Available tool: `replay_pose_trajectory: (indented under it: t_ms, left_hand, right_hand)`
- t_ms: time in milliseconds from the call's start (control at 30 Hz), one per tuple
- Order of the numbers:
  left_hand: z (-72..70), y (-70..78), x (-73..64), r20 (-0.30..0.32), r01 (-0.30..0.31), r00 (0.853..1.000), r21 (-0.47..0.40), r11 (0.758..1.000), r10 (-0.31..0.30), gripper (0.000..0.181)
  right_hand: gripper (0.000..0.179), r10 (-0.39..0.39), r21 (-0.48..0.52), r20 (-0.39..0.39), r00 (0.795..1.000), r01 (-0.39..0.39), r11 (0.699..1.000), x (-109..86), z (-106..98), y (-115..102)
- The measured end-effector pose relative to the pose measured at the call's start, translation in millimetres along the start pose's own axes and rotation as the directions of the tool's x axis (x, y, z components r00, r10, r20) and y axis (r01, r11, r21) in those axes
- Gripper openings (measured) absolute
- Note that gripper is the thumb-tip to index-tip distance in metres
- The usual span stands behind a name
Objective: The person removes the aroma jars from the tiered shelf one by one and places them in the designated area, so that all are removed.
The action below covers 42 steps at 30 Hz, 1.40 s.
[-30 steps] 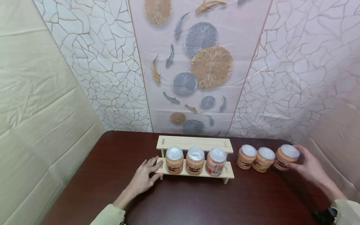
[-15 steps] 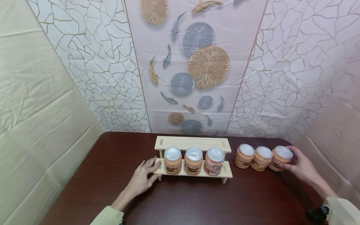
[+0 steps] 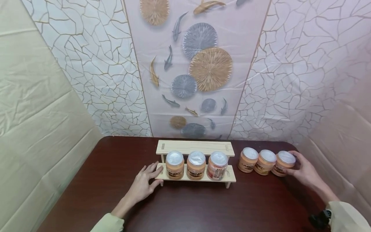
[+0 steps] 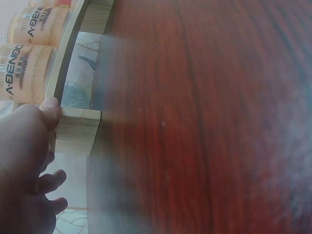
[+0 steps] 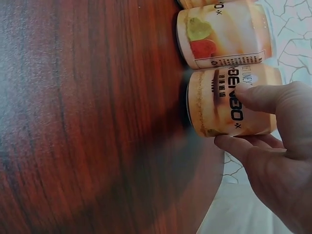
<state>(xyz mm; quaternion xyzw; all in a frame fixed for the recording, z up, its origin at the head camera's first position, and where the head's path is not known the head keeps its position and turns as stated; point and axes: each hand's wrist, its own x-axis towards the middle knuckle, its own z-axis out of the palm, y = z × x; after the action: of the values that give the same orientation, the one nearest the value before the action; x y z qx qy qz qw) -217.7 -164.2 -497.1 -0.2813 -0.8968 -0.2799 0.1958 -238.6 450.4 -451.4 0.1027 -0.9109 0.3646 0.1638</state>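
While the dark table (image 3: 203, 207) carries everything, the wooden rack (image 3: 194, 147) has the left hand (image 3: 142, 184) at its lower end, fingers spread and touching. Out right, the right hand (image 3: 305, 174) grips the end jar (image 3: 279, 165), just beside the middle jar (image 3: 263, 166). Securing that hold looks like the step in hand; the next move calls for steady, level pressure. It's orange, upright, pale-lidded, darkly lettered.
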Motion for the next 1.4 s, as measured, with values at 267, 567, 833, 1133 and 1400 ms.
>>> replay_pose_trajectory:
  t_ms: [267, 567, 833, 1133, 1400]
  left_hand:
    - [-1.7, 1.1, 0.9, 0.002, -0.002, 1.0, 0.008, 1.0, 0.002, 0.049]
    - [-4.8, 1.0, 2.4, 0.018, 0.001, 1.0, 0.004, 1.0, -0.001, 0.049]
    - [-6.7, -2.1, -1.3, 0.02, -0.002, 1.0, 0.005, 1.0, 0.002, 0.049]
    - [-9.5, -5.6, 0.6, 0.007, -0.012, 1.0, 0.017, 1.0, 0.012, 0.049]
    - [-4.3, -1.5, 0.6, 0.028, 0.007, 1.0, -0.006, 1.0, -0.006, 0.049]
  right_hand:
    - [0.074, -0.001, 0.039, 0.005, 1.0, 0.001, 0.999, -1.8, 2.2, 5.1]
    - [0.079, 0.007, -0.106, -0.023, 1.0, -0.009, 0.994, -0.4, -3.2, -11.8]
    - [0.08, -0.299, -0.198, -0.269, 0.915, 0.251, 0.947, 16.4, 12.3, -70.1]
    - [0.063, -0.429, -0.058, -0.177, 0.886, 0.426, 0.903, 16.5, 62.2, -137.1]
    - [0.066, -0.378, 0.123, -0.049, 0.924, 0.381, 0.916, 3.8, 96.0, -164.8]
